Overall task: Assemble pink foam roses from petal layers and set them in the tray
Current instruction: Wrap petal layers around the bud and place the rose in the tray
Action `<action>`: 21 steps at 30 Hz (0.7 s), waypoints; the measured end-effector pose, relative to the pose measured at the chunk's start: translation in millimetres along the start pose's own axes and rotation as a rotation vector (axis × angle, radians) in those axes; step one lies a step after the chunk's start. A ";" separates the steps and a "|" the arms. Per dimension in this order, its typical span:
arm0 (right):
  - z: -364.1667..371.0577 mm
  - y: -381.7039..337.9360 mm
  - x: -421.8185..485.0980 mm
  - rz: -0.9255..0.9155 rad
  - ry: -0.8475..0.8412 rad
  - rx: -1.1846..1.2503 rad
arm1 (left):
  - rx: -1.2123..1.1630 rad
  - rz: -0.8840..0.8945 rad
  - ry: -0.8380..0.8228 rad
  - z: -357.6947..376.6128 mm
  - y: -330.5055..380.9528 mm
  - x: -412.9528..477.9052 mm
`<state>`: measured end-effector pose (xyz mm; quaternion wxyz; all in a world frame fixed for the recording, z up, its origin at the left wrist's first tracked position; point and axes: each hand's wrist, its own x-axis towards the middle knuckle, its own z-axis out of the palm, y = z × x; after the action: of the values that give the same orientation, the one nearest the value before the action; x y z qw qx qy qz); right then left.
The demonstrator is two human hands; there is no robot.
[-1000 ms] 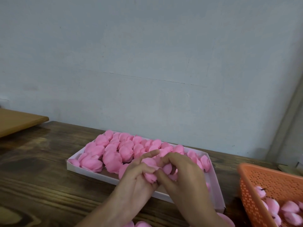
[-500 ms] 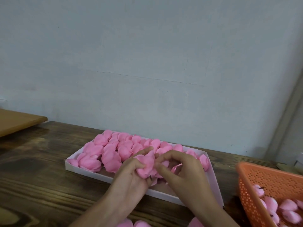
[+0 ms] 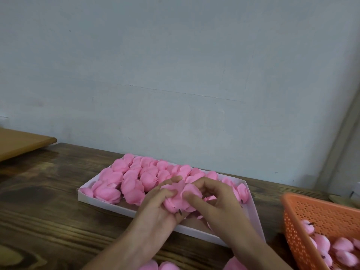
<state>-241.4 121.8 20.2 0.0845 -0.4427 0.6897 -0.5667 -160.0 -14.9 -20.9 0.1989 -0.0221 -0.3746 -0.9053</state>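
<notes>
- Rose (image 3: 178,199) of soft pink foam, layered rounded petals, small dark stub poking out at its base; held over the near part of the tray (image 3: 109,204).
- Left hand (image 3: 155,209) cups it, fingers curled round the petals.
- Right hand (image 3: 218,203) pinches the petals, thumb and fingers bent.
- Tray: white, shallow, packed with matching pink roses (image 3: 132,176).
- Orange basket (image 3: 319,217) off right holds more pink pieces.
</notes>
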 end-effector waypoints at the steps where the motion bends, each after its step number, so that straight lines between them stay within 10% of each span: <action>1: -0.8 -0.6 -0.1 0.008 -0.005 0.022 | -0.013 0.003 0.005 -2.0 -0.3 0.1; 21: 1.4 6.5 -1.4 -0.089 0.084 -0.182 | 0.080 0.055 -0.149 1.8 -0.2 -5.5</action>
<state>-243.0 121.6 13.6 -0.0103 -0.4545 0.7210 -0.5230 -155.3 -11.7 -20.8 0.1960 -0.0914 -0.4236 -0.8796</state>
